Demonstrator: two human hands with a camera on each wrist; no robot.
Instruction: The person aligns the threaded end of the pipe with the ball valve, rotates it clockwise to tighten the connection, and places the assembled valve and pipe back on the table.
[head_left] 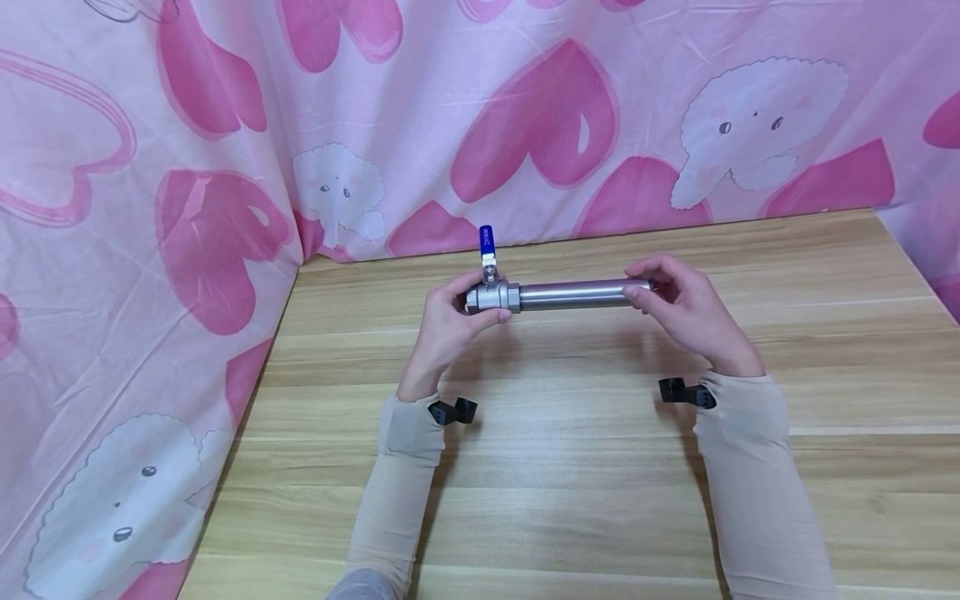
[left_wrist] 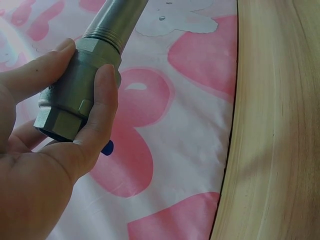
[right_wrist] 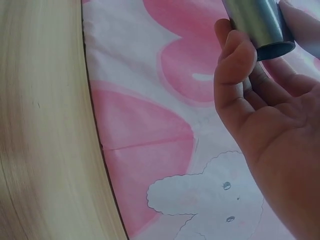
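A steel ball valve [head_left: 491, 297] with a blue lever handle [head_left: 487, 242] is joined to a straight metal pipe [head_left: 573, 294], held roughly level above the table. My left hand [head_left: 447, 325] grips the valve body, thumb on the near side and fingers behind. In the left wrist view, threads show where the pipe [left_wrist: 115, 22] enters the hex end of the valve [left_wrist: 77, 87]. My right hand [head_left: 690, 308] pinches the pipe's free end between thumb and fingers. The right wrist view shows the open mouth of that pipe [right_wrist: 262, 30], its other end out of frame.
The wood-grain table [head_left: 562, 500] lies beneath both hands. A pink curtain [head_left: 420, 108] printed with hearts hangs along the back and left edges. Black camera mounts sit on the left sleeve [head_left: 408, 433] and the right sleeve [head_left: 750, 442].
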